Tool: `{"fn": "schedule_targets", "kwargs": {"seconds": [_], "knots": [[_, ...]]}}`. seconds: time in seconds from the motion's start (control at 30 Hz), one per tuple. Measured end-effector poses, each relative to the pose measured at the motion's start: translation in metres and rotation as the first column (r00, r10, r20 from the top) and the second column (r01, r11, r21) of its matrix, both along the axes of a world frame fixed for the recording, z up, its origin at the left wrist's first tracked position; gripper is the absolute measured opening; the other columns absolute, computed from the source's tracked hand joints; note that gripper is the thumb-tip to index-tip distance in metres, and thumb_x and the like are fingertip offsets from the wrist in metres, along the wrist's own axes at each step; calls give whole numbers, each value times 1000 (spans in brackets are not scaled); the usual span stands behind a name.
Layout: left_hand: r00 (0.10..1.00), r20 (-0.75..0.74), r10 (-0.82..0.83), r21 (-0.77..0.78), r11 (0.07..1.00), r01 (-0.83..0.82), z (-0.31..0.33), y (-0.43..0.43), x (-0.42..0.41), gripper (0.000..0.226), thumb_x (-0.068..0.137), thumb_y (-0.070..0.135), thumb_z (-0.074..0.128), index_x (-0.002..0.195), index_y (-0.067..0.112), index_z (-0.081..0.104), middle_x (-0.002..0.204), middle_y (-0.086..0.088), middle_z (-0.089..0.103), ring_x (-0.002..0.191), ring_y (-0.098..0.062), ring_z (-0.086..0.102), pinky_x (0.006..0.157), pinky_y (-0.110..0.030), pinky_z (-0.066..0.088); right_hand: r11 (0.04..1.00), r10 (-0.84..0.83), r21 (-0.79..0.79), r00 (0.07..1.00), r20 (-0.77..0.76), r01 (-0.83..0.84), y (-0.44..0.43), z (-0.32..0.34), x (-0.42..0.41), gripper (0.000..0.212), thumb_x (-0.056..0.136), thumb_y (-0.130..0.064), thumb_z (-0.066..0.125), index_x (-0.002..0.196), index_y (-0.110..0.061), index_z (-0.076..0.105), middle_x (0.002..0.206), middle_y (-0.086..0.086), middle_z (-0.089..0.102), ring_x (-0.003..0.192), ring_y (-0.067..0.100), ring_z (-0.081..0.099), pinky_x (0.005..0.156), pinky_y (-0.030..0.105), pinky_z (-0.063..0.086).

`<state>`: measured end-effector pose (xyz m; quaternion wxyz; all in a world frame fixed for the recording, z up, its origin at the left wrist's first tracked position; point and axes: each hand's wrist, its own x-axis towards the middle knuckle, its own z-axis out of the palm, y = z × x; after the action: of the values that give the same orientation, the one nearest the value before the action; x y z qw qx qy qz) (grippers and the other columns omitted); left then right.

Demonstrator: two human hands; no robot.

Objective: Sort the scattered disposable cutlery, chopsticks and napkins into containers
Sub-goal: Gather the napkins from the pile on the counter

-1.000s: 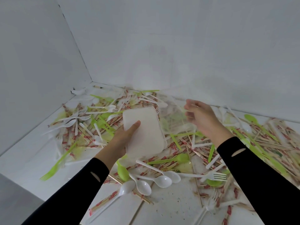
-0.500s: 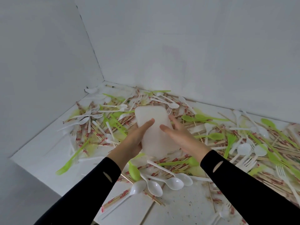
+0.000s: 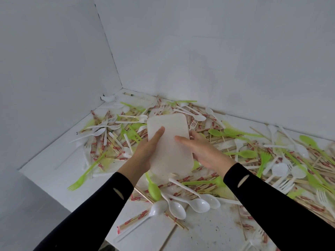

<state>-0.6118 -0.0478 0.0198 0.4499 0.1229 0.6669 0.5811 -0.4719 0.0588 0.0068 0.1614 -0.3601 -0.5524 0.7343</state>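
A white rounded rectangular container [image 3: 170,134] is held above the mess, flat face toward me. My left hand [image 3: 145,153] grips its left edge, thumb across the face. My right hand [image 3: 201,151] holds its right edge, thumb on the face and fingers behind. Under and around it lie scattered white spoons [image 3: 197,203], white forks [image 3: 108,126], green spoons [image 3: 217,132], a green fork [image 3: 85,176] and wrapped chopsticks [image 3: 132,220] in red-printed paper.
The white table [image 3: 54,165] sits in a corner between two white walls [image 3: 217,51]. Its left edge drops off near the bottom left. Cutlery covers most of the middle and right; a bare strip runs along the left side.
My right hand came from the right and took hold of the container's right edge. The container now stands a bit higher and the view has shifted right.
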Motion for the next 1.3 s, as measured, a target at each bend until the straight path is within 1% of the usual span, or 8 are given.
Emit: {"fn": "schedule_targets", "kwargs": {"seconds": [0.2, 0.3, 0.4, 0.57, 0.7, 0.87, 1.17, 1.3], "knots": [[996, -92, 16, -11, 1000, -17, 3, 5, 8, 49, 81, 59, 67, 97, 13, 67, 85, -1, 72, 72, -17, 68, 52, -24, 49, 990, 107, -83, 993, -44, -110, -1, 5, 0, 49, 80, -43, 76, 122, -24, 62, 110, 2, 74, 102, 22, 70, 90, 45, 56], [994, -105, 4, -39, 999, -8, 5, 3, 5, 51, 79, 62, 66, 98, 15, 67, 89, -2, 72, 77, -19, 69, 58, -27, 52, 990, 107, -94, 994, -20, -108, -1, 8, -2, 48, 76, -40, 78, 117, -18, 66, 104, 3, 75, 97, 22, 72, 82, 39, 58], [997, -73, -10, -31, 999, 8, 3, 1, -5, 52, 78, 62, 68, 103, 17, 67, 96, -3, 75, 88, -23, 72, 77, -38, 58, 989, 101, -109, 995, -23, -103, -1, 10, -9, 45, 77, -36, 79, 115, -16, 68, 101, 3, 76, 92, 20, 73, 73, 34, 58], [998, -55, -2, 21, 1000, 3, -1, -9, -31, 64, 79, 63, 68, 122, 15, 61, 111, -3, 73, 102, -23, 70, 94, -44, 54, 990, 104, -89, 992, -77, -111, -3, 14, -29, 42, 79, -29, 77, 117, -15, 67, 105, 5, 75, 95, 23, 72, 75, 37, 58], [997, -51, 56, 25, 998, -55, 1, -6, -58, 39, 97, 51, 51, 108, 18, 66, 99, 3, 73, 89, -14, 67, 79, -32, 54, 990, 0, -143, 995, -98, -14, 4, 17, -43, 31, 79, -25, 78, 107, -15, 69, 96, 5, 76, 83, 19, 74, 67, 33, 58], [990, -13, 141, -22, 990, -141, 0, 13, -95, 19, 100, 29, 52, 96, 17, 66, 93, 3, 71, 78, -12, 63, 68, -25, 50, 970, -156, -205, 983, -98, 133, 24, 15, -57, 34, 78, -23, 81, 108, -12, 69, 104, 7, 75, 88, 21, 72, 66, 32, 57], [920, -390, -26, -181, 982, -49, -29, 55, -162, 20, 101, 26, 50, 108, 15, 65, 112, -4, 66, 89, -15, 60, 77, -29, 49, 950, -177, -270, 983, -53, 157, 75, -7, -69, 41, 82, -26, 78, 117, -7, 66, 107, 12, 74, 97, 29, 71, 74, 39, 59], [742, -648, -171, -282, 959, -25, -47, 75, -182, 24, 100, 25, 48, 119, 14, 59, 116, -2, 59, 93, -19, 57, 78, -35, 49, 942, -170, -302, 984, -55, 146, 90, -22, -76, 38, 85, -25, 74, 118, -8, 65, 106, 13, 74, 99, 31, 70, 80, 45, 59]]}}
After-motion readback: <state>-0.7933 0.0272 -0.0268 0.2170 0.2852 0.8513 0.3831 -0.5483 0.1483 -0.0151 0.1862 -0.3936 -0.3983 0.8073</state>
